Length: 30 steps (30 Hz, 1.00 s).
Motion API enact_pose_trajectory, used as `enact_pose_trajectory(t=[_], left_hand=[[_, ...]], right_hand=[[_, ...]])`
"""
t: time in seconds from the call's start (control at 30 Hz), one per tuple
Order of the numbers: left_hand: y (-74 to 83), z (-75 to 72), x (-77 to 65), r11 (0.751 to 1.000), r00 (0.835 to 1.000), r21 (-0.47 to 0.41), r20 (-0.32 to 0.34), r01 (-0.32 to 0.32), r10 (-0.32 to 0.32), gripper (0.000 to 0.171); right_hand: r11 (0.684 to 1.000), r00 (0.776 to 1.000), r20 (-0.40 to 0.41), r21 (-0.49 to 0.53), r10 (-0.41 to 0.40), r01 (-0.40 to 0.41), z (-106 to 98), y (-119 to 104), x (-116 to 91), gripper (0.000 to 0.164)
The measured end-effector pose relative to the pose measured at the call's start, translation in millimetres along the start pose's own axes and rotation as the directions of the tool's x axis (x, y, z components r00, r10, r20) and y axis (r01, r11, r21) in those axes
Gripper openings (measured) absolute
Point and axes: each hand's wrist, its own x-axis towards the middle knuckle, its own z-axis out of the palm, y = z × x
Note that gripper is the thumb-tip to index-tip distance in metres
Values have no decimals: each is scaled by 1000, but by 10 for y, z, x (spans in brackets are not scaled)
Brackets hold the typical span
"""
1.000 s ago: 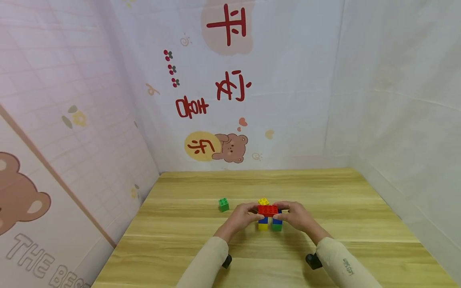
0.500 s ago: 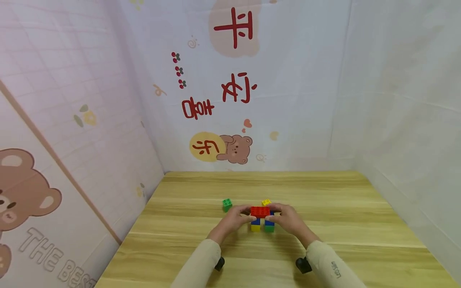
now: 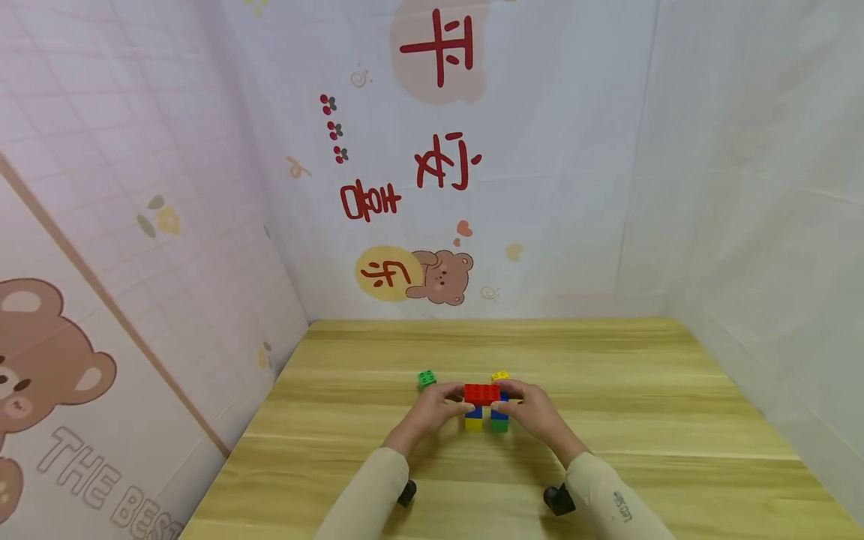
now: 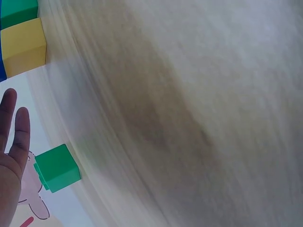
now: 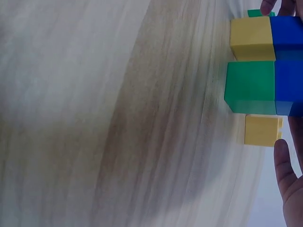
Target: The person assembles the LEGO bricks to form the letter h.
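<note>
A red brick (image 3: 482, 394) lies like a bridge across two short columns. The left column has a blue brick (image 3: 475, 412) over a yellow brick (image 3: 474, 425); on the right, another blue brick (image 3: 499, 412) tops a green brick (image 3: 499, 426). My left hand (image 3: 432, 411) grips the red brick's left end with thumb in front and fingers behind. At the right end, my right hand (image 3: 533, 412) holds it likewise, thumb near the blue brick. The right wrist view shows the green brick (image 5: 251, 87) close up. Whether the columns touch the table cannot be told.
A loose green brick (image 3: 427, 378) stands behind my left hand, partly covered by it. Beyond the right column is a loose yellow brick (image 3: 500, 375). The wooden table (image 3: 607, 480) meets patterned cloth walls (image 3: 553, 225) at the back and sides.
Both hands have moved left together with the joined bricks, relative to the two loose bricks. The head view has shifted slightly. The grip looks the same.
</note>
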Motion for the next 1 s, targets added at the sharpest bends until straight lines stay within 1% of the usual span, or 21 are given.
enact_pose_trajectory(t=[0.13, 0.23, 0.3, 0.47, 0.53, 0.67, 0.8, 0.9, 1.0], left_hand=[[-8, 15, 7, 1000, 1000, 4, 1, 8, -8, 35], [-16, 27, 2, 1000, 1000, 7, 5, 29, -29, 35], [-20, 28, 2, 1000, 1000, 5, 5, 31, -31, 35], [-25, 20, 4, 1000, 1000, 5, -8, 14, -14, 33], [-28, 22, 5, 1000, 1000, 5, -8, 12, -12, 33], [-29, 26, 9, 1000, 1000, -11, -9, 15, -15, 33], [-24, 17, 13, 999, 1000, -30, -15, 19, -19, 33], [-23, 5, 16, 998, 999, -56, -15, 31, -32, 33], [-31, 1, 15, 996, 999, -76, -4, 51, -51, 33]], right_hand=[[1000, 1000, -25, -16, -2, 2, 12, 33, -29, 47], [1000, 999, -31, -17, 12, -12, 12, 85, -62, 48], [1000, 999, -38, 0, 27, -27, 2, 115, -83, 45], [999, 998, -53, 33, 41, -39, -22, 168, -98, 32], [998, 998, -49, 36, 46, -44, -20, 182, -93, 31], [998, 997, -55, 31, 51, -50, 1, 187, -83, 29], [999, 998, -53, 33, 29, -27, 29, 176, -77, 26], [999, 999, -46, 38, 22, -20, 43, 160, -80, 24], [999, 999, -42, 36, 31, -30, 39, 136, -91, 24]])
